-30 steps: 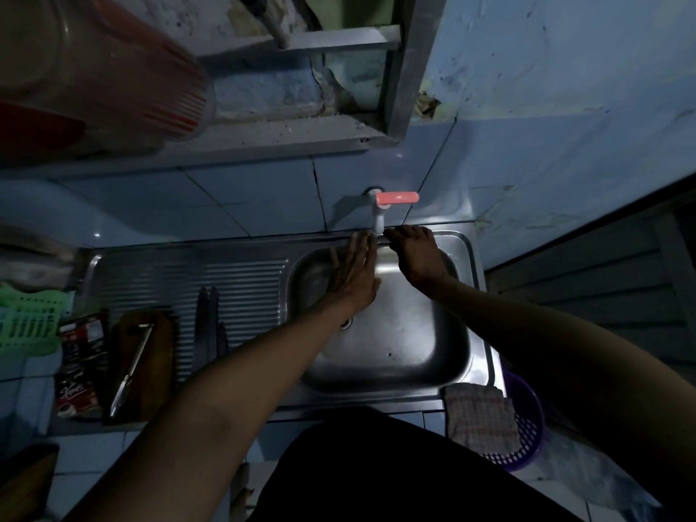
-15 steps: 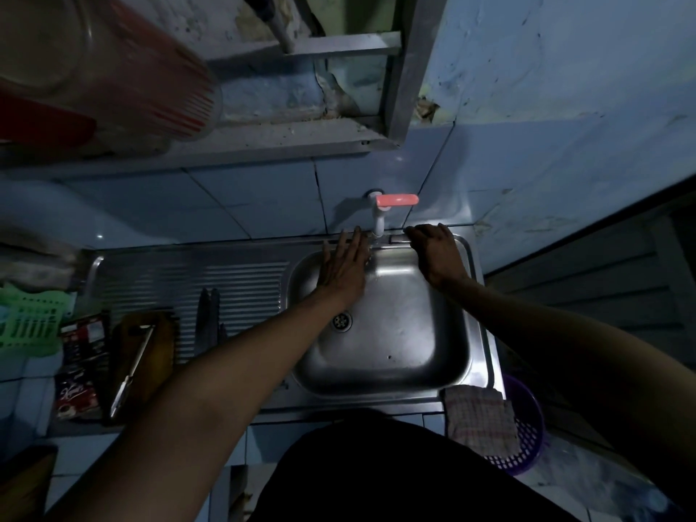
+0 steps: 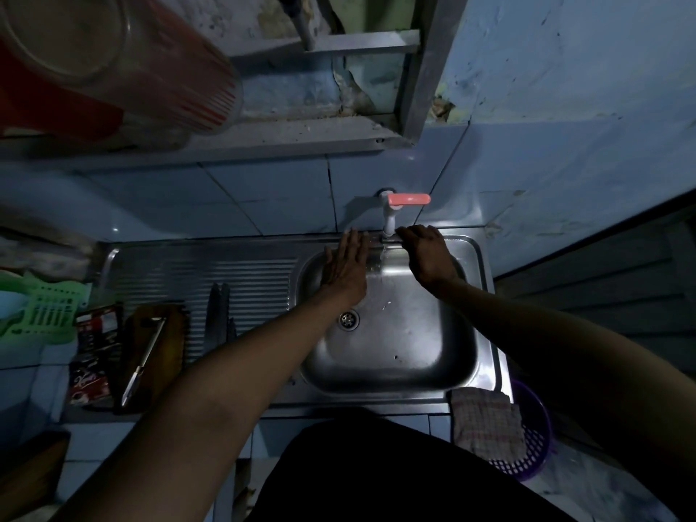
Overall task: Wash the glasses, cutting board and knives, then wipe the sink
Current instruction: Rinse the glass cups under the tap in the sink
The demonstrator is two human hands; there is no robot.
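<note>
Reaching over a steel sink (image 3: 486, 295) set against blue wall tiles (image 3: 263, 190), a person held the left hand (image 3: 344, 265) flat with fingers straight on the basin's back wall, and the right hand (image 3: 429, 258) palm down, fingers loosely extended, beside a white tap (image 3: 389, 216) with a pink lever. A knife (image 3: 143, 361) lay on a wooden cutting board (image 3: 169, 344) on the ribbed drainboard (image 3: 233, 269); two more knives (image 3: 217, 314) lay just beside. Writing on nearby sachets (image 3: 94, 359) was unreadable. A checked cloth (image 3: 486, 421) draped the sink's front corner above a purple basket (image 3: 534, 438).
</note>
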